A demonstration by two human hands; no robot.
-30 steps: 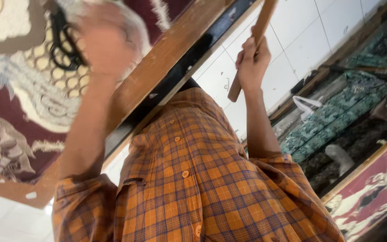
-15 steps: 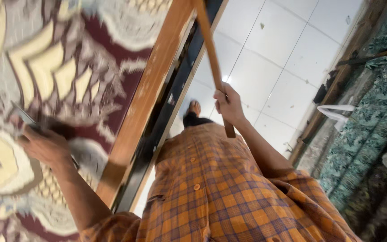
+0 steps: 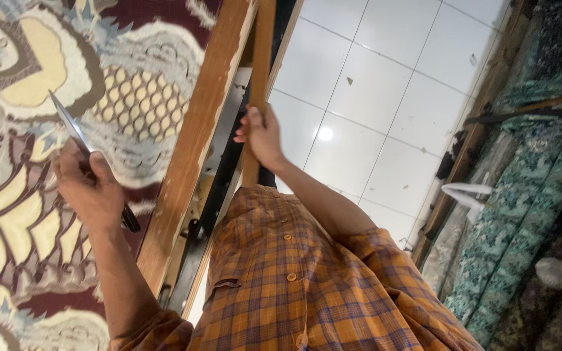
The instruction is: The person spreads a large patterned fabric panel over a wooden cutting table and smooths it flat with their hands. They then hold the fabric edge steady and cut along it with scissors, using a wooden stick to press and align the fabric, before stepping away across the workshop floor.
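Fingers of the left hand are curled tight round the dark handle of a pair of scissors; the blades look closed or nearly so, tips pointing up and away over the patterned carpet. Right hand is wrapped shut round a narrow wooden stick, which runs just beside the wooden frame rail edging the carpet.

Near: orange checked shirt fills the lower view. Beyond: white tiled floor. Far right: rolled green patterned fabrics, well apart from both hands.

Risks, as judgement:
- Scissor tips sit against or very near the pile; a tilt of the wrist could snag or nick the pattern.
- Stick is held one-handed, low on its length; a slackened hold could let it swing against the rail or drop.
- View is steeply tilted, so whether blade and carpet touch cannot be settled.
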